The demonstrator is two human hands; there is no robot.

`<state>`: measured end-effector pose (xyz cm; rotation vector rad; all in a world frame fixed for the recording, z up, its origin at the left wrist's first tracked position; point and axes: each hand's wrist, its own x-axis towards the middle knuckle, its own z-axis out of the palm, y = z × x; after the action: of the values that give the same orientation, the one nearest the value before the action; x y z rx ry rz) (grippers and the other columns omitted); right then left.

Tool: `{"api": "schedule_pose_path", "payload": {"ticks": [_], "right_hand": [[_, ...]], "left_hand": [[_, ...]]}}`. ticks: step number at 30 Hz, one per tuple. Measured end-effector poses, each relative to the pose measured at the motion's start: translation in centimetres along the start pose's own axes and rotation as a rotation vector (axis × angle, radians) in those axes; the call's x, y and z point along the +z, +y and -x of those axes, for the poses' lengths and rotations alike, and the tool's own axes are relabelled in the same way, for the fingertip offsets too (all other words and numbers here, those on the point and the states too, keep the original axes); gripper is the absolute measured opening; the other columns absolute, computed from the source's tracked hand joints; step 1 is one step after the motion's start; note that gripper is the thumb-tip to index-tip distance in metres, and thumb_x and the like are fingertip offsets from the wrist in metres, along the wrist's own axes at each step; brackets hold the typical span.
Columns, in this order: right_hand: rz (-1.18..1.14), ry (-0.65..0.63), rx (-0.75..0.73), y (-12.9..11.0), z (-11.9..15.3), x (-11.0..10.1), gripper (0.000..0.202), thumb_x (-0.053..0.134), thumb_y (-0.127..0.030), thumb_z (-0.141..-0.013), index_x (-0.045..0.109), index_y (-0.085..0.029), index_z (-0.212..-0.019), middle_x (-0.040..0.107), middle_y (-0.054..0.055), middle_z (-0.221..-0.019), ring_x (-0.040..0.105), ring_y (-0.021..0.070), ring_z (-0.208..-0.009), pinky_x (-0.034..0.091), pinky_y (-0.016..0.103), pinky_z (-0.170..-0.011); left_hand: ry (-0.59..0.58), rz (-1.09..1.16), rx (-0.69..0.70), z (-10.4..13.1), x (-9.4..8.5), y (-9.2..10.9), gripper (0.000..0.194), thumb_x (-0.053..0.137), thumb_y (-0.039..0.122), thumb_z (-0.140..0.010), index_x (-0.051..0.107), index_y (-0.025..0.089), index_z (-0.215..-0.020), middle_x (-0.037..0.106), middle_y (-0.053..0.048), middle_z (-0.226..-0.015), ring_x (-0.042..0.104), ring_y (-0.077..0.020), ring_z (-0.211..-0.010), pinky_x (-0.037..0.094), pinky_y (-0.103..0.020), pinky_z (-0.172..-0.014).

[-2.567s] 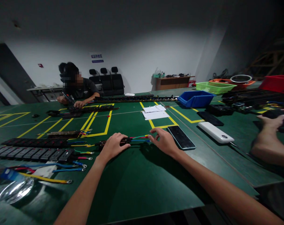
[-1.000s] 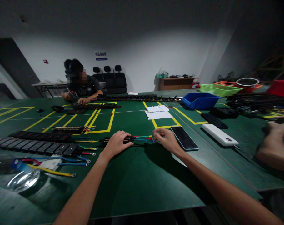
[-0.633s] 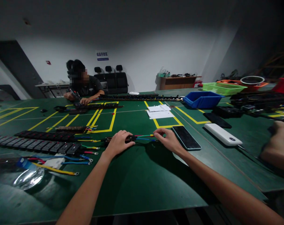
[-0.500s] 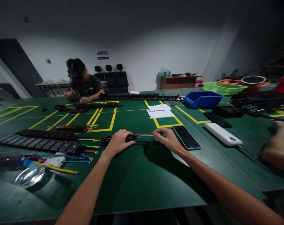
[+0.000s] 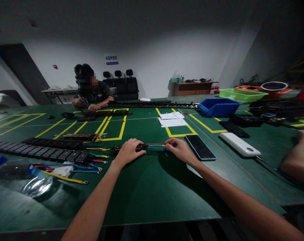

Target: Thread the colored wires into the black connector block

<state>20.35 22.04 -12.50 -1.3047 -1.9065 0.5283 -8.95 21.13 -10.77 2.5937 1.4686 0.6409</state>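
My left hand [image 5: 129,150] is wrapped over a dark, narrow strip assembly [image 5: 114,149] lying crosswise on the green table, and hides its middle. Red, green and blue wires [image 5: 155,146] run out of its right end. At their tips, my right hand [image 5: 178,148] pinches the wire ends between thumb and fingers; which wires it grips I cannot make out exactly. A yellow wire [image 5: 104,149] sticks out at the strip's left side. Just right of my right hand lies a phone [image 5: 201,147], its screen dark.
Rows of black modules [image 5: 46,151] with lug-ended wires lie at left, behind a clear plastic bottle [image 5: 18,177]. White papers [image 5: 173,119], a blue bin [image 5: 218,107] and a white power bank [image 5: 239,144] are further right. Another person [image 5: 94,90] works across the table; someone's blurred hand [image 5: 298,157] is at right.
The view has shifted slightly, moving the scene a little right. My right fingers now cover the blue wire's tip, which showed before. My left hand keeps its hold on the strip.
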Motion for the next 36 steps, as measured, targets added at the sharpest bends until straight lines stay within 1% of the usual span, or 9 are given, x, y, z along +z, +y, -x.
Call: {"api": "schedule_pose_path", "payload": {"ticks": [2,4,8,12,17,22,28,32,36], "right_hand": [[0.0,-0.002,0.037,-0.1,0.0,-0.1,0.025,0.058,-0.037,-0.089,0.074,-0.019,-0.084,0.072,0.003,-0.075,0.064,0.0185,-0.07,0.045,0.028,-0.066],[0.051,-0.01,0.033,-0.3,0.0,-0.4,0.028,0.057,-0.039,-0.09,0.074,-0.02,-0.081,0.072,0.004,-0.074,0.064,0.0185,-0.069,0.044,0.027,-0.065],[0.211,-0.07,0.019,-0.8,0.3,-0.7,0.036,0.052,-0.043,-0.095,0.078,-0.022,-0.082,0.076,0.005,-0.081,0.067,0.0201,-0.072,0.041,0.027,-0.065],[0.302,-0.112,0.072,-1.1,0.5,-0.8,0.04,0.049,-0.047,-0.097,0.08,-0.023,-0.086,0.078,0.006,-0.088,0.068,0.0214,-0.076,0.037,0.027,-0.061],[0.283,-0.09,0.065,-1.0,0.3,-0.8,0.036,0.052,-0.046,-0.095,0.08,-0.023,-0.097,0.078,0.005,-0.097,0.069,0.0214,-0.082,0.037,0.027,-0.062],[0.26,-0.109,0.046,-0.9,0.3,-0.8,0.037,0.052,-0.046,-0.096,0.08,-0.022,-0.092,0.079,0.006,-0.096,0.069,0.0216,-0.082,0.039,0.027,-0.064],[0.3,-0.078,0.038,-0.8,0.2,-0.8,0.04,0.048,-0.046,-0.097,0.079,-0.022,-0.089,0.078,0.007,-0.093,0.068,0.0219,-0.082,0.037,0.028,-0.064],[0.322,-0.131,0.02,-0.8,0.2,-0.6,0.039,0.05,-0.046,-0.097,0.079,-0.022,-0.089,0.078,0.007,-0.095,0.068,0.0223,-0.085,0.039,0.028,-0.067],[0.339,-0.155,0.026,-0.9,0.3,-0.5,0.038,0.049,-0.044,-0.098,0.078,-0.023,-0.086,0.078,0.007,-0.09,0.068,0.0215,-0.08,0.037,0.028,-0.064]], "left_hand": [[0.0,-0.006,0.0,0.0,0.0,0.0,0.036,0.07,0.048,-0.091,0.068,0.022,-0.116,0.068,-0.005,-0.108,0.061,-0.0254,-0.104,0.05,-0.04,-0.09],[-0.004,-0.007,-0.004,0.0,0.0,0.0,0.036,0.07,0.048,-0.091,0.068,0.023,-0.117,0.068,-0.006,-0.108,0.062,-0.0258,-0.105,0.05,-0.039,-0.089],[-0.013,-0.001,-0.009,0.0,-0.1,0.1,0.037,0.069,0.049,-0.091,0.068,0.022,-0.117,0.068,-0.005,-0.109,0.061,-0.0257,-0.104,0.051,-0.039,-0.088],[-0.019,-0.007,-0.009,0.0,-0.2,0.2,0.039,0.068,0.049,-0.091,0.068,0.022,-0.118,0.068,-0.006,-0.111,0.061,-0.0258,-0.105,0.05,-0.039,-0.088],[-0.027,-0.017,-0.021,0.0,-0.3,0.4,0.04,0.069,0.049,-0.091,0.068,0.021,-0.119,0.068,-0.007,-0.111,0.061,-0.0265,-0.107,0.05,-0.04,-0.09],[-0.028,-0.022,-0.02,0.0,-0.3,0.3,0.04,0.069,0.049,-0.091,0.068,0.02,-0.119,0.068,-0.007,-0.111,0.061,-0.0261,-0.105,0.05,-0.04,-0.089],[-0.009,-0.02,0.005,0.0,-0.1,0.2,0.039,0.07,0.049,-0.091,0.069,0.021,-0.118,0.068,-0.007,-0.111,0.061,-0.0256,-0.105,0.05,-0.039,-0.091],[-0.006,-0.031,-0.001,0.0,-0.2,0.3,0.038,0.07,0.048,-0.09,0.069,0.021,-0.117,0.069,-0.007,-0.108,0.061,-0.0258,-0.104,0.05,-0.039,-0.089],[-0.002,-0.021,-0.006,0.0,-0.2,0.2,0.038,0.07,0.048,-0.09,0.069,0.022,-0.117,0.068,-0.006,-0.108,0.062,-0.0253,-0.103,0.05,-0.038,-0.087]]}}
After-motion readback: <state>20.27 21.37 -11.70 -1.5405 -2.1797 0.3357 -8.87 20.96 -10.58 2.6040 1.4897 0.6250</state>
